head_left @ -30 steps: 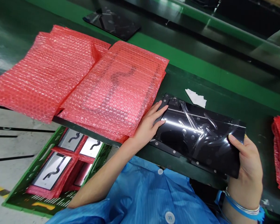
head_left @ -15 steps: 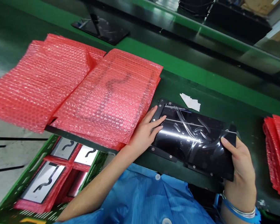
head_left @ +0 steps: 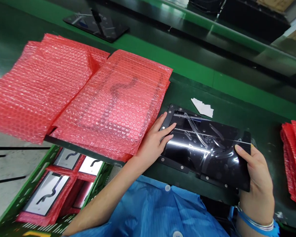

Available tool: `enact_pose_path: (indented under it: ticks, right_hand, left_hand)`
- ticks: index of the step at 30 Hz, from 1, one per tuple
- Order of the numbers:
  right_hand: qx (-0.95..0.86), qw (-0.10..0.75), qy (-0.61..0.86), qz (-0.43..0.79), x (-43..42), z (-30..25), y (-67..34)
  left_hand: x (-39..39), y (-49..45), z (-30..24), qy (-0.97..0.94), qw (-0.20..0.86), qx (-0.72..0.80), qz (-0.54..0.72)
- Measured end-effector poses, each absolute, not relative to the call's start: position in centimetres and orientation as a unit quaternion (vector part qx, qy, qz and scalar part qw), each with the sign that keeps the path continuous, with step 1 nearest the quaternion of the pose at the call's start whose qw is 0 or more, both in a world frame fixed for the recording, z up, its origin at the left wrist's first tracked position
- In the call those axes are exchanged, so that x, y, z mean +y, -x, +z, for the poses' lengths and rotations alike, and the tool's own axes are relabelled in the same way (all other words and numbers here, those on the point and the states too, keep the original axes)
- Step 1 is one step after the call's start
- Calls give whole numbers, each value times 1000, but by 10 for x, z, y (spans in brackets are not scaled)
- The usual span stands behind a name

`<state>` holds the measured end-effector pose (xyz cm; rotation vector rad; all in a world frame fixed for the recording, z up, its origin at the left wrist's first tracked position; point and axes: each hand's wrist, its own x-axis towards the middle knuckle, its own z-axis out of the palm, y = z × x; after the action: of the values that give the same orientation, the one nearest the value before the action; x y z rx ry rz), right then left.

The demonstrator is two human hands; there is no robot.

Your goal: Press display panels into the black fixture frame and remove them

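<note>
Both hands [head_left: 255, 179] (fingers flat) on panel [head_left: 207, 149]

Blue buttoned smock, bare forearms, and seemingly a blue-and-silver wrist strap beside the right hand [head_left: 255, 184].

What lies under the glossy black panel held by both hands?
A black mounting frame with small screws juts out beneath the black panel, resting on the green table. The frame's middle is covered.
</note>
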<state>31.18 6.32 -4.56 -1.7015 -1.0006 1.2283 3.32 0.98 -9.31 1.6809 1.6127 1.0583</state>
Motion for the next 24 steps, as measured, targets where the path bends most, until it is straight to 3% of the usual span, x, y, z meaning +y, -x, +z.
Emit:
enact_pose_path:
  ticks: [11,13,18,21,24]
  right_hand:
    - [-412,377,673,485,65,-46,-318]
    - [-475,295,691,459,72,-42,-331]
    - [-675,-33,684,274,95,-30,-349]
    - [-727,-117,654,172,98,-22,-340]
    - [-740,-109,651,130,95,-17,-335]
  left_hand:
    - [9,-34,-94,-634,284,599,399]
    - [9,-35,-94,-634,282,599,401]
    - [11,-34,-93,-634,284,606,388]
    - [12,-28,-93,-639,286,610,371]
    - [12,-23,-91,-651,272,615,351]
